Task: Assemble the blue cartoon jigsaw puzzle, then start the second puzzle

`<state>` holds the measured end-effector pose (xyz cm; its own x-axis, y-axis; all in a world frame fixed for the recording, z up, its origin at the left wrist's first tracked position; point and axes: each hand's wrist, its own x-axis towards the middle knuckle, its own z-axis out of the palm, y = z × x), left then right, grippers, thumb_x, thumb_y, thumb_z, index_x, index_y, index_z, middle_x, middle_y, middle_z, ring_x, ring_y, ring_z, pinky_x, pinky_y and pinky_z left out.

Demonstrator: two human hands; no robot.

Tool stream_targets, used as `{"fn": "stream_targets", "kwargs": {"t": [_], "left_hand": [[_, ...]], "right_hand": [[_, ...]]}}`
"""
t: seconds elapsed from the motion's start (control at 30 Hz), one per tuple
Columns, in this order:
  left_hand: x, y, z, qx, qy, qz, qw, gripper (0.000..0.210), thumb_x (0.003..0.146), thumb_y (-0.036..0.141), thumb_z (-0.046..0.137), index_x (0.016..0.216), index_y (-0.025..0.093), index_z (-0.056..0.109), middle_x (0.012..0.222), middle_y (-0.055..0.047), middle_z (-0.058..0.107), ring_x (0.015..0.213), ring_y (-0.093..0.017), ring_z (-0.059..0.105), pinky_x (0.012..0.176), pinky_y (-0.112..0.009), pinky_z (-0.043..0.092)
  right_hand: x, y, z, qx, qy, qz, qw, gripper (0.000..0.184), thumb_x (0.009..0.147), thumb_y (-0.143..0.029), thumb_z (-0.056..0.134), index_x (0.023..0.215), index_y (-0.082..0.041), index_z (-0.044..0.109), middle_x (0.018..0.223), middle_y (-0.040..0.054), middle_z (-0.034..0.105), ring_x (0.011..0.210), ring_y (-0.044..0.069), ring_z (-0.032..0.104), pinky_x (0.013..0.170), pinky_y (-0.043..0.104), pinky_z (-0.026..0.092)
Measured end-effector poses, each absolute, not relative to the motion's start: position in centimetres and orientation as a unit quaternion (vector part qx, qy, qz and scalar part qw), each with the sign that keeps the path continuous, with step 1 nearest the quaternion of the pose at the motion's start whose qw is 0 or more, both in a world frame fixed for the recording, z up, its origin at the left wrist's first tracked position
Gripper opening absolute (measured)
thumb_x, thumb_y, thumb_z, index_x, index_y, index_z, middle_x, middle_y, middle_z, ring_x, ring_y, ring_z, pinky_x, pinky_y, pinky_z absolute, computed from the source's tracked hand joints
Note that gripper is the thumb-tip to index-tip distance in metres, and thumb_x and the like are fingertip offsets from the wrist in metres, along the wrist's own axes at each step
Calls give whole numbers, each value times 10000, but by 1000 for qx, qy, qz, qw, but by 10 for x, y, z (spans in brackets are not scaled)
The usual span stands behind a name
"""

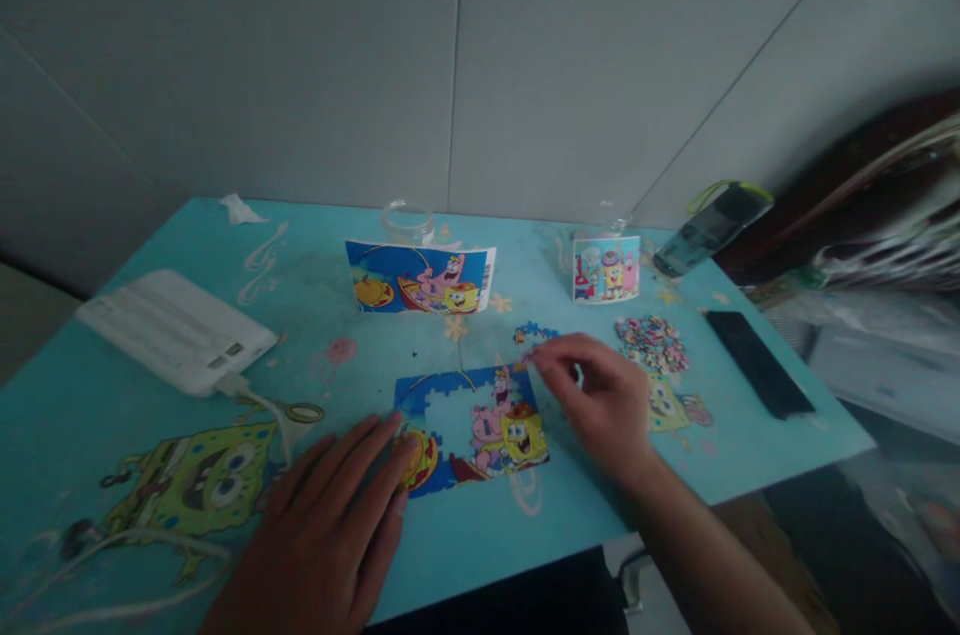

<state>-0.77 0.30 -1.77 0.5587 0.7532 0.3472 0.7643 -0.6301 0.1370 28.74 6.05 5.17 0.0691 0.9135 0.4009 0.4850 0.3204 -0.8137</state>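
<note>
Left hand (330, 505) lies relaxed on the left edge of one gapped puzzle (510, 430), likely steadying it, while the right hand (600, 400) seems to pinch one small piece (528, 357) by its far-right corner. Two picture cards (420, 280) stand beyond the hands, presumably for viewing; one loose pile (651, 343) lies beyond the right hand.

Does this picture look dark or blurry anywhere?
Head view: dim, greyish light, with darker corners; head view: the clutter at the right edge smears into streaks, while the partly assembled jigsaw puzzle stays fairly readable; head view: soft shadow beside the right forearm, small print on the white power bank illegible.
</note>
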Motion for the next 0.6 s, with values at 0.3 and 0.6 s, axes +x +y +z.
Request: {"fn": "stream_targets", "kwargs": {"t": [0.3, 0.6], "left_hand": [[-8, 4, -17, -883, -430, -187, 20, 504, 967, 327, 527, 1464, 252, 509, 1526, -65, 502, 1348, -297, 502, 1121, -489, 388], [-5, 3, -12, -882, -438, -174, 17, 494, 972, 298, 527, 1464, 251, 512, 1527, -58, 500, 1359, -292, 487, 1111, -498, 389]], "right_hand": [[336, 97, 38, -675, -616, 185, 362, 215, 883, -350, 663, 948, -182, 781, 728, 20, 720, 566, 137, 557, 568, 281, 433], [328, 98, 31, -615, -742, 138, 230, 180, 905, -218, 610, 1009, -198, 755, 911, 62, 728, 812, 192, 648, 758, 315, 484]]}}
